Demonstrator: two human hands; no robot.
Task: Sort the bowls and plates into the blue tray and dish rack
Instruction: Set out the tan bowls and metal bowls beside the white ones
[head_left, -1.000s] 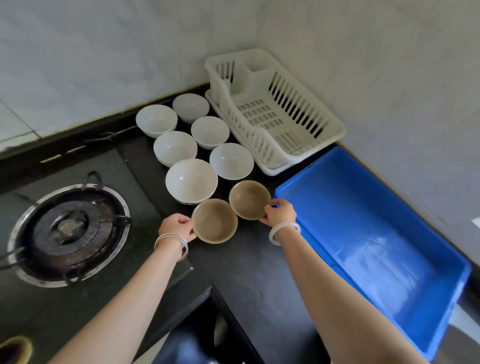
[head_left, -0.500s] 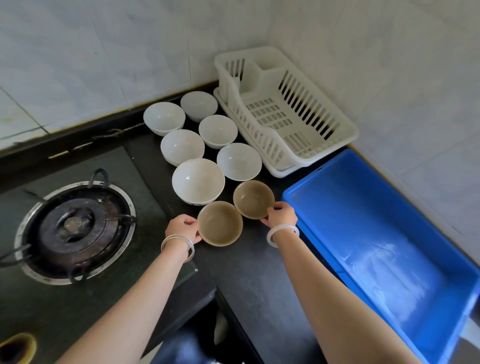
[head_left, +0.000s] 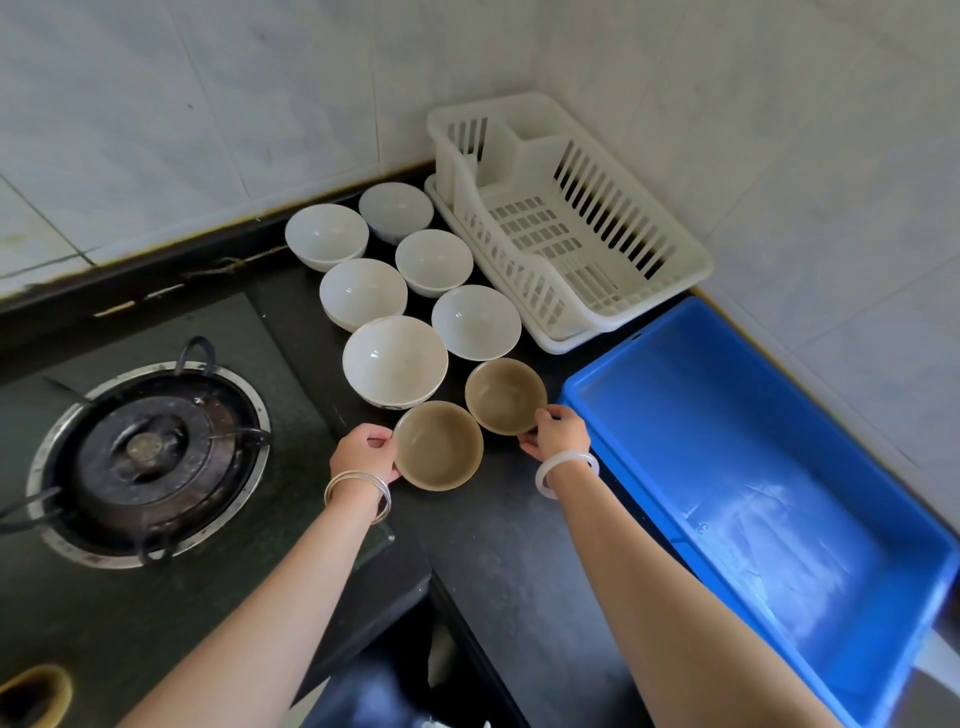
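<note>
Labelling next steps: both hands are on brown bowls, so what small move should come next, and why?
Likely lift the far brown bowl and carry it right into the blue tray: the right hand grips its rim, and the tray sits just beside it with no dishes inside. The left hand holds the near brown bowl, which could follow.

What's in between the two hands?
In the head view, two bowls: the nearer round tan bowl, held by the left hand, and the farther round tan bowl, held by the right hand.
</note>
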